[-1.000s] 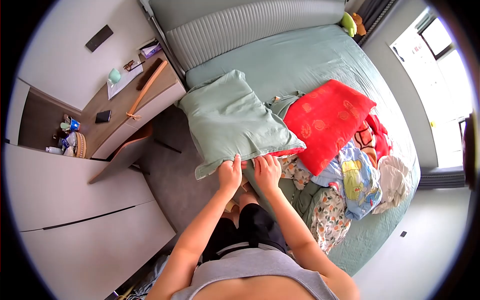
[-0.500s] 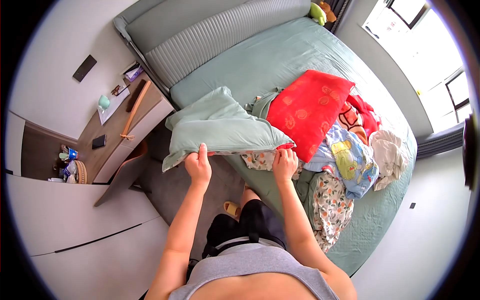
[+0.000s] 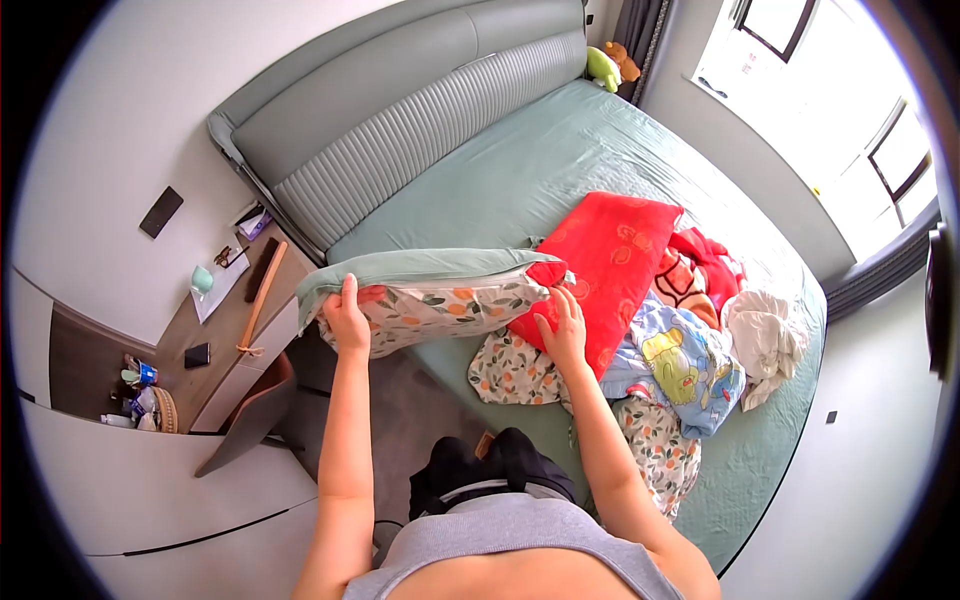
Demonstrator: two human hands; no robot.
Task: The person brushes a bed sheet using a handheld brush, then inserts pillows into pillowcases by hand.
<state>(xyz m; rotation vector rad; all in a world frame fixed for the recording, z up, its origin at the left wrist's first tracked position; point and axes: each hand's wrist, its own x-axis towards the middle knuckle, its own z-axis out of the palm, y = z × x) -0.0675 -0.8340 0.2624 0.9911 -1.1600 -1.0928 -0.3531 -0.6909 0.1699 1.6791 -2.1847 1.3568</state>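
Observation:
A pillow is tilted up over the near left edge of the bed, its green side on top and its orange-patterned side facing me. My left hand grips its left end, thumb on the near side. At the right end, by a small red patch, my right hand rests with its fingers spread. A red pillow lies just beyond my right hand. Beneath and beside it is orange-patterned fabric.
Blue cartoon-print fabric and cream cloth lie on the green bed. A chair stands by the wooden desk at left, which holds a phone and a long wooden-handled brush. Plush toys sit beyond the bed.
The pillow has tipped up, turning its patterned underside towards me. My hands have moved apart, the left one leftwards. My right hand has opened from its pinch. The view has shifted.

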